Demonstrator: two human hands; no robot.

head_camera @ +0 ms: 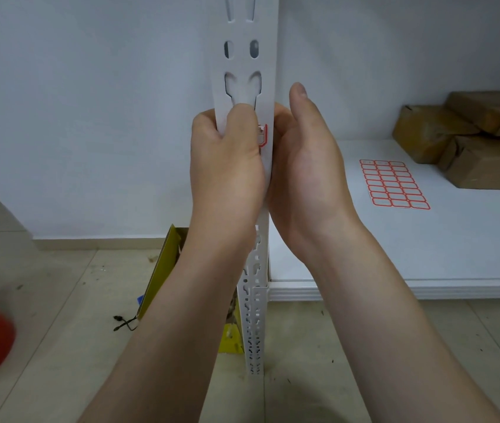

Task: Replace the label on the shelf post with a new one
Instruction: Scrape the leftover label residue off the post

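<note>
Both grips on an upright white shelf post (268, 56), at a red-bordered label (263, 136) stuck to its front face

The post's long axis runs vertically from the tiled floor (59, 331) up out of view; it is painted metal, punched with oval and keyhole slots. The small label sits lengthwise along the post, mostly covered. The left grip (227, 166) is clenched round the post's left edge, its bent thumb pressing on the label. The right grip (303, 166) cups the right edge with the thumb straight up; its fingers pass behind the post, so I cannot tell whether they clasp it. On the smooth white shelf (425, 254) to the right a sheet of red-edged labels (393, 184) lies flat, near brown taped parcels (471, 138). An open yellow box (166, 264) stands on the floor behind the post; its contents are unclear
</note>
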